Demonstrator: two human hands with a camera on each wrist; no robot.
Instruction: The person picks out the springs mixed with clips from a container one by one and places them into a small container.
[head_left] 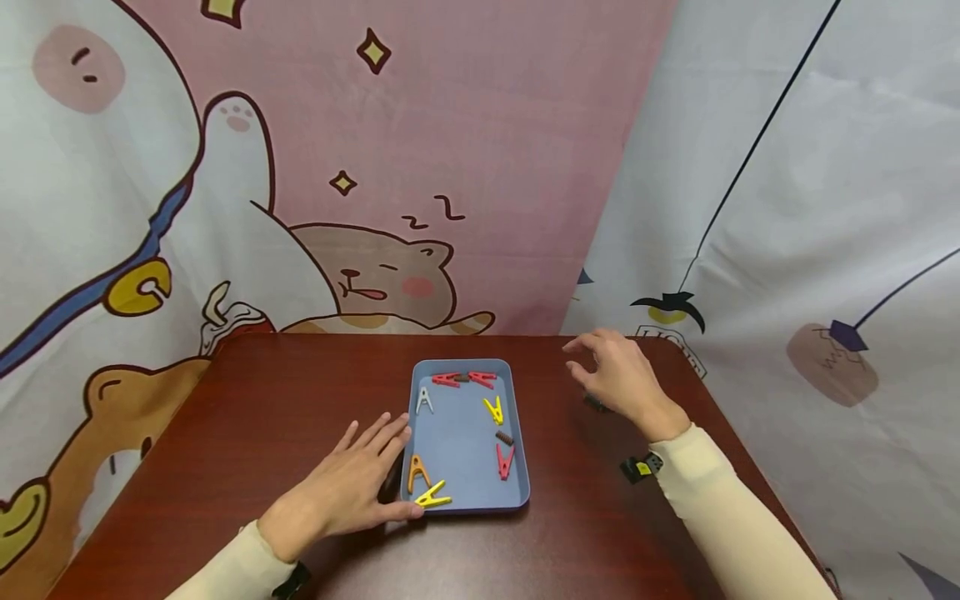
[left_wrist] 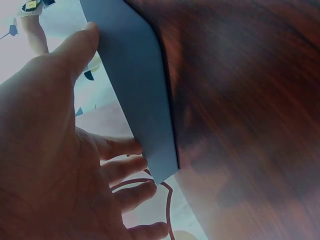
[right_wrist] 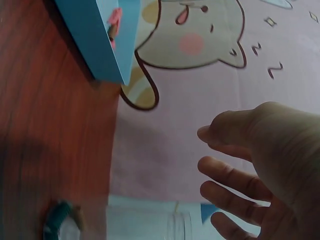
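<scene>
A blue-grey tray [head_left: 465, 505] lies on the table. My left hand [head_left: 352, 479] touches its left side with extended fingers, the thumb at the near corner; in the left wrist view the fingertips meet the tray wall [left_wrist: 135, 90]. Inside the tray are red clips [head_left: 482, 379], a red clip [head_left: 505, 462] nearer me, a white clip [head_left: 424, 400], yellow clips [head_left: 494, 409], an orange clip [head_left: 417, 473] and small dark brown ridged pieces [head_left: 504, 437]. My right hand [head_left: 622, 375] hovers right of the tray, fingers loosely bent, holding nothing.
Beneath the right hand, a dark object [head_left: 596, 403] is mostly hidden. The right wrist view shows a clear, jar-like container [right_wrist: 150, 222] and a dark green rounded thing [right_wrist: 60, 220], cut off by the frame. A cartoon-printed cloth [head_left: 487, 167] hangs behind the brown table [head_left: 300, 383].
</scene>
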